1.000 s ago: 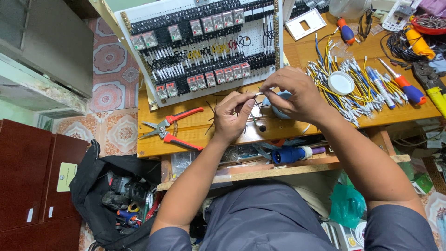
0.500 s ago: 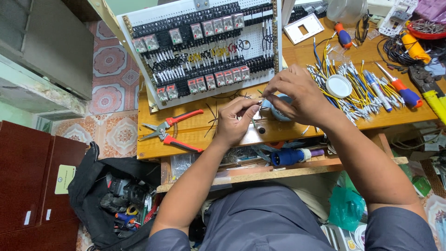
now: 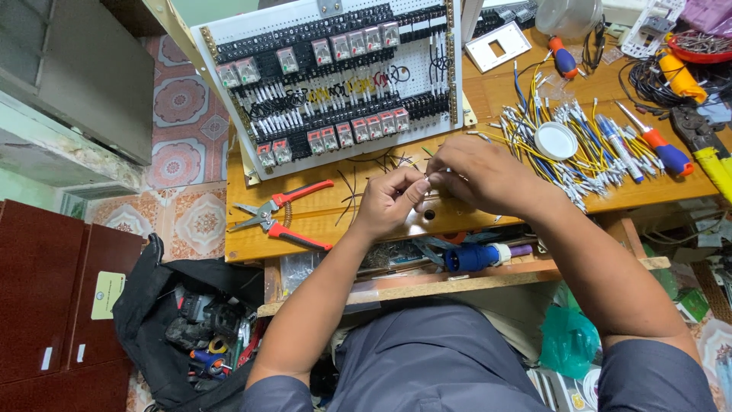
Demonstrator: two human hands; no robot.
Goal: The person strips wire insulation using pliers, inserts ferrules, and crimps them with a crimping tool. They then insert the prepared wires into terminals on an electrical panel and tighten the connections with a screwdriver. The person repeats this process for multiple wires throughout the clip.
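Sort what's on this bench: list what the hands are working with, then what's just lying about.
In hand:
left hand and right hand, pinching a small white wire end
white relay panel close behind them

Lying about:
red-handled pliers
pile of cut wires
white round lid
blue plug
black tool bag

A pale yellow-green paper label with rounded corners (image 3: pixel 107 294) sticks on the dark red wooden cabinet door (image 3: pixel 46 305) at the left. Two small white stickers (image 3: pixel 47 358) sit lower down.

Bright, even light; soft shadows.
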